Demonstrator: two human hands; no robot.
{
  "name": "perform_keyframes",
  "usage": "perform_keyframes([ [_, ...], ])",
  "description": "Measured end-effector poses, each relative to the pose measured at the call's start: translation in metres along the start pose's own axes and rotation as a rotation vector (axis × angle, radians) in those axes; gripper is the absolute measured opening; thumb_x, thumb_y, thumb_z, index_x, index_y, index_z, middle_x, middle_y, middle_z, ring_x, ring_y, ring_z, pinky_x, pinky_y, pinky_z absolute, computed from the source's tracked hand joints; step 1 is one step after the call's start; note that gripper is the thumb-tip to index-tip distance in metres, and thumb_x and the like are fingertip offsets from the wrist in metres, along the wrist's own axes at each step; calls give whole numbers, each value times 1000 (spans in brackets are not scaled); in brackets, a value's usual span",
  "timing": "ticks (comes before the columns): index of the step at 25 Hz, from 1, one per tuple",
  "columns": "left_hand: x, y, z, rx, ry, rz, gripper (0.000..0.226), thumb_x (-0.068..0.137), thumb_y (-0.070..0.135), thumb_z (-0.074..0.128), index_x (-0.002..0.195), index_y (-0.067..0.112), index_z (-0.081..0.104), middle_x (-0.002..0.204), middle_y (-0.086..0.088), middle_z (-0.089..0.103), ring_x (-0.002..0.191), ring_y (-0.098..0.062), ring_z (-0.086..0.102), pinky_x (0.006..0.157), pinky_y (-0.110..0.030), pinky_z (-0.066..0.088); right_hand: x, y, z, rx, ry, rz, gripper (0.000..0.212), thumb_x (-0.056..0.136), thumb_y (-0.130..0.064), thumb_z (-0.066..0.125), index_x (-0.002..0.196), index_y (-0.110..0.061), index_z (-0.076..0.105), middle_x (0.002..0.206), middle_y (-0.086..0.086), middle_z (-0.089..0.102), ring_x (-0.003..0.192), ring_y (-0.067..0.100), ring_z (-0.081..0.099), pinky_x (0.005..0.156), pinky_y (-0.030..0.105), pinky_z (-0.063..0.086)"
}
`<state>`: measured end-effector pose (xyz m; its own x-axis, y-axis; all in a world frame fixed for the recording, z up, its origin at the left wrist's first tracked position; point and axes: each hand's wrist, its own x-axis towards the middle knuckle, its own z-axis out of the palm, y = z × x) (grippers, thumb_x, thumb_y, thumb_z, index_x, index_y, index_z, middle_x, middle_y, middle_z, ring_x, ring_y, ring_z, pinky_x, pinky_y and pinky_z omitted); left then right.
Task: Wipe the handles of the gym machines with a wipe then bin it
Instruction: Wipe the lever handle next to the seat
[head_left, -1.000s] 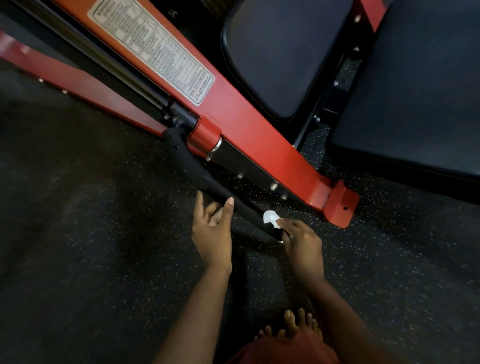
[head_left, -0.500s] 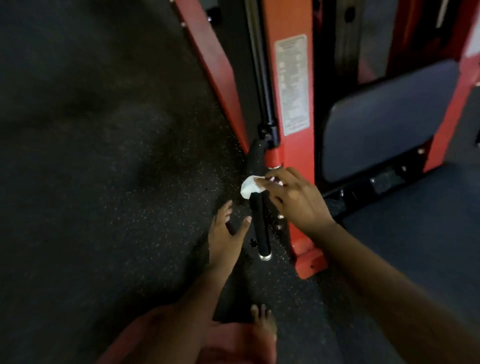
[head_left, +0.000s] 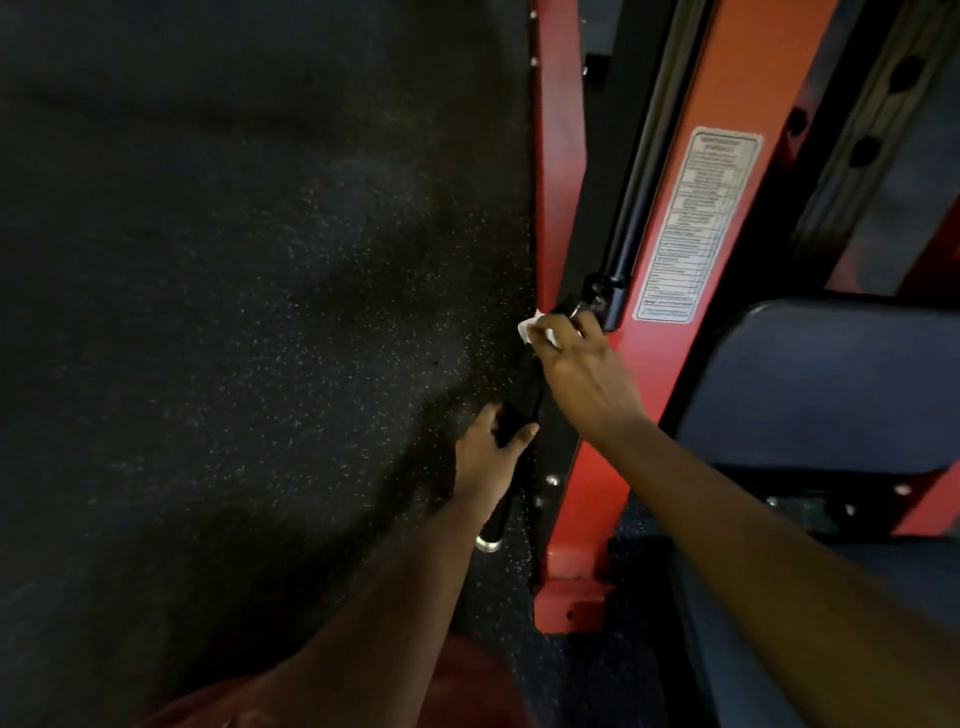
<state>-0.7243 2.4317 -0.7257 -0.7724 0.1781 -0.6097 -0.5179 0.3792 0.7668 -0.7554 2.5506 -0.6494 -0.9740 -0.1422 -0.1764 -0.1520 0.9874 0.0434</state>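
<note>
A black handle (head_left: 525, 387) with a silver end cap juts from the red machine frame (head_left: 727, 93) at centre frame. My right hand (head_left: 579, 371) presses a small white wipe (head_left: 529, 328) against the handle's upper end, near its pivot joint, with fingers curled over the wipe. Lower down the handle, my left hand (head_left: 485, 457) grips it, thumb on the right side and fingers behind. Most of the wipe is hidden under my right fingers.
Dark speckled rubber floor (head_left: 234, 312) fills the left. A white instruction label (head_left: 693, 223) sits on the red upright. A dark padded seat (head_left: 841, 384) lies to the right. The frame's red foot (head_left: 571, 603) stands below the handle's end cap.
My right hand slid the wipe up the handle from its lower end to the pivot end. My left hand went from hovering open beside the handle to gripping it. The view swung round.
</note>
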Motion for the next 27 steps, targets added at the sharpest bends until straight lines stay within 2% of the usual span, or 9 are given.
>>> perform_keyframes([
  [2, 4, -6, 0, 5, 17, 17, 49, 86, 29, 65, 130, 14, 50, 122, -8, 61, 112, -20, 59, 92, -27, 46, 8, 13, 0, -20, 22, -49, 35, 91, -5, 44, 125, -5, 53, 131, 11, 48, 114, 34, 42, 77, 39, 50],
  [6, 5, -11, 0, 5, 47, 47, 54, 86, 31, 65, 135, 18, 47, 131, -11, 55, 114, -19, 56, 90, -20, 43, 24, 24, 0, -53, 41, 46, 33, 93, -7, 39, 122, -5, 54, 128, 12, 51, 111, 32, 42, 90, 37, 40],
  [9, 3, -22, -3, 37, 36, 96, 55, 85, 33, 65, 134, 17, 48, 127, -8, 58, 101, -5, 55, 72, -1, 39, 8, 4, 10, -27, 114, 22, 32, 87, 0, 48, 118, -2, 58, 120, 15, 56, 102, 36, 49, 82, 39, 47],
  [12, -1, -45, -4, 71, 22, 89, 51, 84, 31, 66, 130, 13, 52, 123, -7, 62, 94, -2, 53, 62, 5, 38, -4, -8, 21, -35, 104, -43, 31, 87, -1, 51, 117, 1, 59, 120, 15, 56, 100, 36, 49, 73, 38, 54],
  [14, -7, -65, 1, 70, 8, 61, 52, 83, 28, 68, 129, 11, 52, 122, -8, 63, 100, -7, 58, 70, 1, 41, -15, -20, 37, -67, 76, -120, 29, 88, -2, 52, 116, 3, 58, 116, 15, 56, 100, 35, 49, 68, 36, 55],
  [16, -10, -81, 9, 35, 26, 75, 51, 82, 21, 70, 129, 11, 52, 121, -7, 63, 105, -12, 61, 83, -10, 45, -37, -37, 61, -66, -52, -156, 32, 92, -7, 49, 122, 3, 52, 121, 13, 52, 104, 32, 46, 64, 32, 52],
  [19, -10, -92, 15, 32, 73, 145, 50, 80, 12, 70, 128, 12, 54, 120, -5, 64, 103, -6, 59, 86, -8, 41, -64, -51, 84, -62, -172, -192, 38, 95, -11, 43, 131, -2, 43, 132, 7, 42, 111, 27, 40, 70, 29, 52],
  [24, -27, -105, 25, -10, 117, 266, 75, 81, 3, 67, 140, 33, 32, 138, -1, 51, 125, -10, 49, 107, -26, 39, -35, -28, 55, -23, 186, -105, 38, 89, -10, 35, 118, -2, 58, 124, 11, 55, 99, 33, 51, 59, 36, 54],
  [27, -28, -117, 26, 42, 141, 360, 82, 82, 1, 65, 137, 44, 21, 142, 0, 45, 128, -3, 40, 109, -27, 37, -31, -25, 63, -35, 232, -79, 44, 92, -13, 28, 124, 0, 54, 127, 10, 53, 99, 33, 49, 64, 37, 56],
])
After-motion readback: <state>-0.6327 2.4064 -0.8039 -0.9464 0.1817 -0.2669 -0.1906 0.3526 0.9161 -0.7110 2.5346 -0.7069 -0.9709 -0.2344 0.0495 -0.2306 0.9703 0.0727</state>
